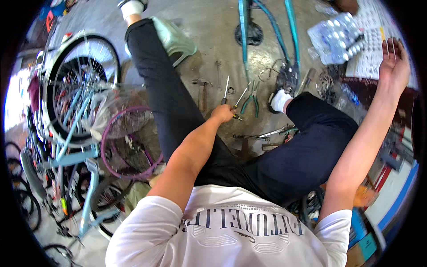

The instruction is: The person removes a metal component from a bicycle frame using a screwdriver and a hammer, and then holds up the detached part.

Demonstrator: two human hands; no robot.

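My left hand (223, 113) is low over the floor between my legs, its fingers closed around the yellow-and-black handle of a screwdriver (240, 97); part of the handle is hidden. A second screwdriver (227, 85) lies just beyond the knuckles. To the right of that hand are green-handled pliers (251, 101). A hammer (203, 94) with a wooden handle and a slim wrench (218, 75) lie farther off to its left. Out at the far right, my right hand (395, 62) is raised, palm showing, fingers stretched out and holding nothing.
A teal bicycle frame (275, 31) stands ahead. On the left are a pale blue bicycle (73, 158) and a purple wheel rim (106, 153). A pale green stool (178, 42) sits beyond my left leg. Several wrenches (271, 132) lie nearer me; packed plastic bottles (336, 38) are at right.
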